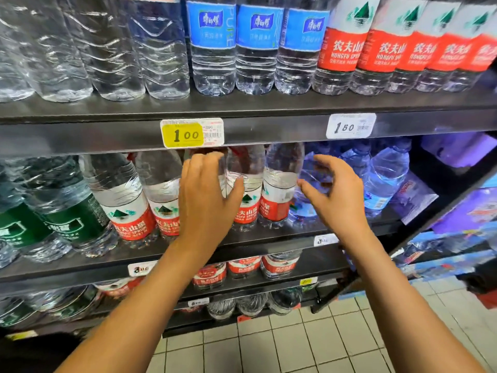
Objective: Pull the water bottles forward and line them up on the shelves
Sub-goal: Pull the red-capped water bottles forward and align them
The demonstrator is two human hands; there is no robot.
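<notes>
Left hand [208, 200] is on the middle shelf [269, 238], fingers [204, 162] curled round the shoulder of a red-label Nongfu Spring bottle [228, 181], thumb on its right side: grasping it. That bottle sits in a row of red-label bottles [278, 195] on the same shelf, with 2 to its left and at least 2 to its right, near the front edge. Right hand [336, 192] hovers just right of the row, fingers spread and loosely curved, holding nothing, in front of a shrink-wrapped pack of blue-tinted bottles [376, 179].

Left end of the middle shelf: green-label bottles [61, 211], tilted by lens distortion or lean, cannot tell which.

Top shelf [242, 106], left to right: plain clear bottles [113, 49], 3 blue-label bottles [258, 44], then red-label Nongfu Spring bottles [390, 47], all at the front edge. Price tags on its lip: yellow 1.00 tag [191, 133], white 1.80 tag [350, 126].

Lower shelves hold more red-label bottles [244, 267]. Tiled floor [322, 345] below.
</notes>
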